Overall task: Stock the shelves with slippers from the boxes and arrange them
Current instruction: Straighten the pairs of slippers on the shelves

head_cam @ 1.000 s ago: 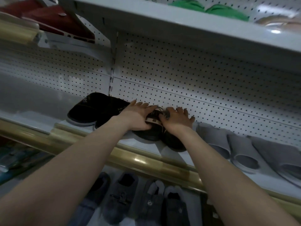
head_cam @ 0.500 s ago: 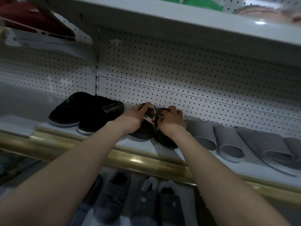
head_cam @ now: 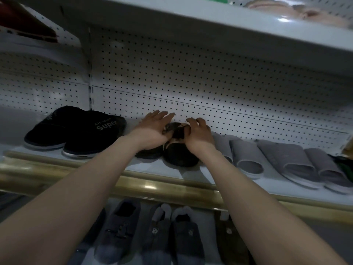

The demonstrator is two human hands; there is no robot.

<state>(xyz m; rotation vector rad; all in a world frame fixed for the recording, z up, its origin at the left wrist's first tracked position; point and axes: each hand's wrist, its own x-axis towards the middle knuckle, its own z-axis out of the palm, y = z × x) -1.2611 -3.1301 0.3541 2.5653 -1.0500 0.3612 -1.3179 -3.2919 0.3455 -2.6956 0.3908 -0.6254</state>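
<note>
Shows dark slippers (head_cam: 179, 155) on the middle shelf (head_cam: 152, 169), between the black "Super" pair (head_cam: 86, 136) and grey slides (head_cam: 246, 159). Presses with the left hand (head_cam: 152, 131), fingers straight; grips with the right hand (head_cam: 198, 134), fingers curled over the upper. Risks knocking the grey slides askew (hardly any gap) through a sideways shove.

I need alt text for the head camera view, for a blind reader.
A person's left hand rests on and right hand grips a dark pair of slippers on a white shelf. Black "Super" slippers stand left of it, grey open-toed slippers right, more dark slippers on the shelf below.
</note>
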